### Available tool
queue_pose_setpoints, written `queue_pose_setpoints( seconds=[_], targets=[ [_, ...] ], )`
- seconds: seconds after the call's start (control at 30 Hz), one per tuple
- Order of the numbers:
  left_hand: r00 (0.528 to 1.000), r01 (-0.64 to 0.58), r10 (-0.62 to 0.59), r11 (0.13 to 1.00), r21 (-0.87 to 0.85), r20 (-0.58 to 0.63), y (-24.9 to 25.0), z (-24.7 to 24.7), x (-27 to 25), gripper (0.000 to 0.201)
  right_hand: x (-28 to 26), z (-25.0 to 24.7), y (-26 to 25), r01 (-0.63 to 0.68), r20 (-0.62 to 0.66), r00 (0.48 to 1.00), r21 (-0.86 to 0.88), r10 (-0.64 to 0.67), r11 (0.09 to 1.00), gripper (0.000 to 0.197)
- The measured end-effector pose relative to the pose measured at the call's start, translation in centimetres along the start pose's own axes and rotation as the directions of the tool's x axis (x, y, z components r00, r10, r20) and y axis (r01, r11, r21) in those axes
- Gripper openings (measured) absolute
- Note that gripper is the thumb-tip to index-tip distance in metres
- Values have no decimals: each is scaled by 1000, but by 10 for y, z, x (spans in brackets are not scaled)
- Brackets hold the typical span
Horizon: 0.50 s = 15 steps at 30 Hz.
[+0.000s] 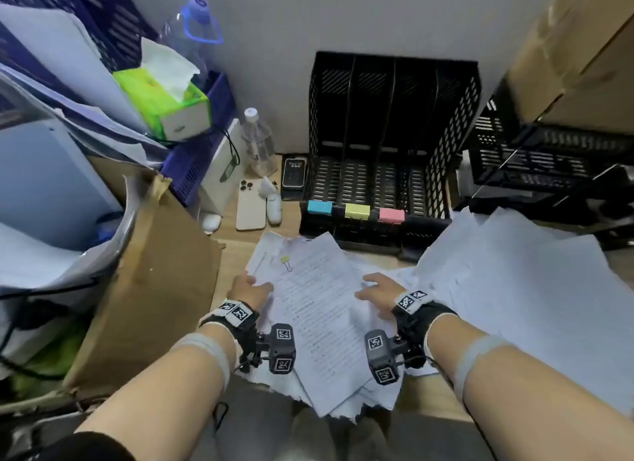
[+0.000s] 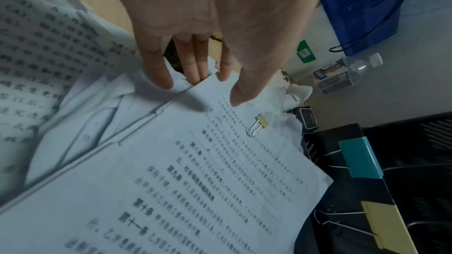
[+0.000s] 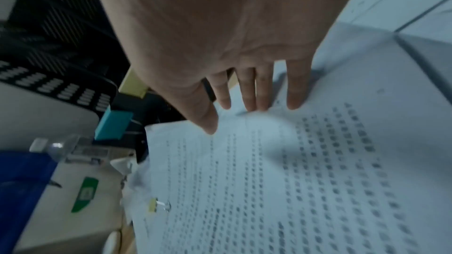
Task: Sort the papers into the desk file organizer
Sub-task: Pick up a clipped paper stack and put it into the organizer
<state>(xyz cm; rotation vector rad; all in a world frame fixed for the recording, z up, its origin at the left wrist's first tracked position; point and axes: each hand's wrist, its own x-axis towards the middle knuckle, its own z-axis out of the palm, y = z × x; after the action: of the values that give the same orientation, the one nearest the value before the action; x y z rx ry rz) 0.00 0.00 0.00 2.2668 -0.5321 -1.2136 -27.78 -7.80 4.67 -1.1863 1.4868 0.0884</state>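
A black desk file organizer [image 1: 456, 124] stands against the wall, with blue [image 1: 319, 207], yellow [image 1: 357, 210] and pink clips [image 1: 391, 215] on its front lip. In front of it a printed sheaf of papers [image 1: 315, 309] lies on other sheets, held by a small yellow binder clip [image 1: 285, 259] at its top left. My left hand [image 1: 252, 287] has straight fingers [image 2: 195, 72] touching the sheaf's left edge, thumb over the page. My right hand [image 1: 375, 290] lies at the sheaf's right edge, its straight fingertips [image 3: 257, 103] on the paper [image 3: 269, 181]. Neither hand grips anything.
A big heap of loose sheets [image 1: 514, 289] fills the desk's right side, below black crates [image 1: 549, 158]. A cardboard box [image 1: 154, 289] stands at the left. Two phones [image 1: 251, 204], a water bottle [image 1: 257, 141], a tissue pack [image 1: 164, 103] and blue baskets [image 1: 199, 151] crowd the back left.
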Motion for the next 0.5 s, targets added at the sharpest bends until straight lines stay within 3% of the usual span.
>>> queue_pose_setpoints(
  seconds=[0.07,0.2,0.27,0.33,0.4,0.47,0.5],
  targets=[
    [999,-33,31,998,-49,-40,-8,3,5,67,6,9,1,50,-80,995,-120,-60,991,64],
    [978,-139,137,990,1,-155,0,0,-28,31,9,23,7,42,-46,998,-195,-52,980,61],
    [949,-225,222,974,11,-223,3,1,-34,23,10,26,8,41,-43,998,-203,-51,978,45],
    [925,-303,287,952,-31,-249,6,0,-36,22,8,27,8,45,-65,996,-190,-58,981,17],
    [929,-331,299,934,-133,-218,14,1,-36,23,1,27,9,38,-74,996,-153,-50,988,17],
    [947,-319,298,920,-227,-120,27,3,-36,26,-8,23,9,34,-84,996,-109,-43,993,6],
    [951,-309,303,918,-250,-65,36,5,-39,27,-13,20,10,38,-77,996,-82,-45,996,12]
  ],
)
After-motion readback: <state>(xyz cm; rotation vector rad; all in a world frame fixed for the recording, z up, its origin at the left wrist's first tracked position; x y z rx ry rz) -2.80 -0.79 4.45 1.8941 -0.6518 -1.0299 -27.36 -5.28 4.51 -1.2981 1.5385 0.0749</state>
